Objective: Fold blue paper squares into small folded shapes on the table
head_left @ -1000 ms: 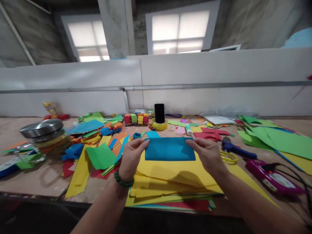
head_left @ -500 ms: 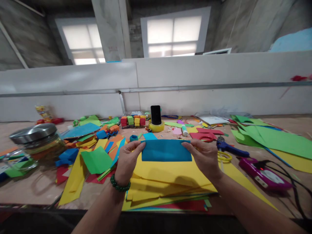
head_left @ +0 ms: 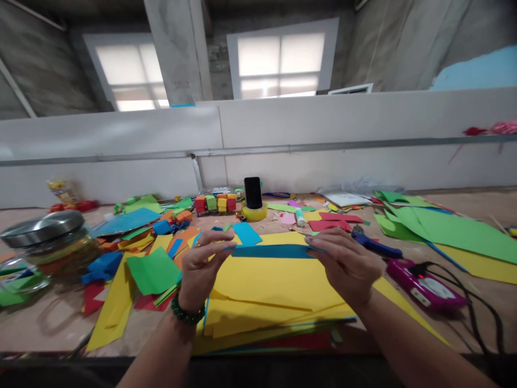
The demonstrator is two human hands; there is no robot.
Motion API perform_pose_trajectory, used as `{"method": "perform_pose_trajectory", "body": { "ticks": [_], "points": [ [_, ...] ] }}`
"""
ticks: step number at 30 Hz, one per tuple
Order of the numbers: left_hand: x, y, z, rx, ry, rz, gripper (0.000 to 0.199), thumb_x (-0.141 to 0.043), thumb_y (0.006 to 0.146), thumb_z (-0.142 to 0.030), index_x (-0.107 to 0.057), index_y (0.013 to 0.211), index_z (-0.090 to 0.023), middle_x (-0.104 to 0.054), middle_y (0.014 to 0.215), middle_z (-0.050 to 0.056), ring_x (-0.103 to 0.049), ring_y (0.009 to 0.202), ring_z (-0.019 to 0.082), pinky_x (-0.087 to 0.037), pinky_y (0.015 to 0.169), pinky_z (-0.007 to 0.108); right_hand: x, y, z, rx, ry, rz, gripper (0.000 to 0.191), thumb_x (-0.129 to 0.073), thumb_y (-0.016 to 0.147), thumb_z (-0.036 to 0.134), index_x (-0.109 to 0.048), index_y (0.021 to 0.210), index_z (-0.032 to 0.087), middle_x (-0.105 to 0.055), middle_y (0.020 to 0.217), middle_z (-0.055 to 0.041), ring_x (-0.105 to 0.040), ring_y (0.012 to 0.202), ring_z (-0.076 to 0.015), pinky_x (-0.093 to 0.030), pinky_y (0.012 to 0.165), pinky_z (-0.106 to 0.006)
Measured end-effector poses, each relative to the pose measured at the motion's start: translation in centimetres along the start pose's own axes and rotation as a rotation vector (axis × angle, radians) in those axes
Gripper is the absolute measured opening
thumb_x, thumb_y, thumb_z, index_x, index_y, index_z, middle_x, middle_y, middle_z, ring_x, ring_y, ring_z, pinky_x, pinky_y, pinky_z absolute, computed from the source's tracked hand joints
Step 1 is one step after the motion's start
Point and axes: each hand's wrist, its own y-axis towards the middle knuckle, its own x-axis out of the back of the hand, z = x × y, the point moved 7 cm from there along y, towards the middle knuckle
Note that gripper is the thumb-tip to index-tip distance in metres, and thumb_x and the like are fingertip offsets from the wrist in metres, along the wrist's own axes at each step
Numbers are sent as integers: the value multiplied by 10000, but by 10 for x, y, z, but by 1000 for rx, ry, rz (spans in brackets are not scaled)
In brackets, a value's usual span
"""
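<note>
A strip of blue paper (head_left: 271, 251) is stretched between my two hands, seen nearly edge-on. My left hand (head_left: 205, 264), with a dark green bead bracelet at the wrist, pinches its left end between thumb and fingers. At the opposite end my right hand (head_left: 345, 261) grips the strip, thumb below and fingers above. Beneath it lies a stack of yellow paper sheets (head_left: 274, 285) near the table's front edge. Just beyond the strip is a smaller blue paper piece (head_left: 247, 234).
Left of my hands stand a glass jar (head_left: 52, 248) with a metal lid and scattered coloured paper. A phone (head_left: 253, 192) leans upright in a yellow tape roll (head_left: 255, 213). On the right are blue-handled pliers (head_left: 375, 245), a magenta power strip (head_left: 426, 291) with cables and green sheets (head_left: 444, 226).
The blue paper has tipped from facing me to nearly edge-on, and shows as a thinner band. My fingers have shifted over its ends. The view has turned slightly.
</note>
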Motion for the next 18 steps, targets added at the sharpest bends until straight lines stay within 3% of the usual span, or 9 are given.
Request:
{"method": "perform_pose_trajectory", "body": {
  "ticks": [4, 9, 12, 13, 15, 18],
  "points": [
    [1, -1, -9, -123, 70, 30, 182, -710, 793, -162, -785, 872, -309, -745, 934, 25, -647, 892, 187, -510, 867, 343, 10, 3, 11, 150, -48, 25, 463, -715, 760, 88, -689, 1152, 333, -779, 901, -3, -716, 761, -200, -587, 703, -359],
    [2, 1, 6, 28, 19, 39, 118, -710, 799, -208, -787, 846, -284, -740, 957, 26, -650, 925, 201, -521, 848, 331, 6, 4, 21, 179, -20, 97, 468, -659, 780, 65, -684, 1166, 329, -778, 906, -3, -716, 776, -206, -589, 669, -349],
    [-1, 1, 22, 249, -40, 46, 60, -747, 757, -272, -783, 762, -225, -739, 868, 39, -640, 877, 206, -509, 821, 321, -2, 2, 3, -80, -18, 106, 300, -681, 779, 119, -751, 951, 355, -768, 812, 33, -705, 714, -202, -577, 678, -353],
    [-2, -1, 30, 362, -79, 18, 87, -772, 722, -294, -772, 721, -206, -732, 798, 35, -632, 811, 193, -503, 775, 309, -5, 0, -8, -207, -22, 104, 206, -691, 787, 165, -760, 866, 342, -760, 770, 29, -695, 678, -201, -570, 663, -353],
    [-4, -2, 38, 433, -66, 6, 182, -785, 688, -355, -748, 674, -177, -694, 672, 27, -593, 666, 167, -484, 648, 294, -12, -7, -31, -449, 1, 97, 65, -708, 790, 285, -758, 750, 293, -736, 692, 0, -662, 599, -199, -547, 586, -343],
    [-9, -5, 50, 548, -182, -19, 271, -827, 602, -398, -719, 645, -153, -660, 652, 13, -556, 647, 138, -454, 639, 270, -27, -28, -68, -888, 163, 99, 190, -797, 648, 430, -757, 668, 245, -703, 614, -4, -625, 556, -187, -501, 509, -305]
  ]
}}
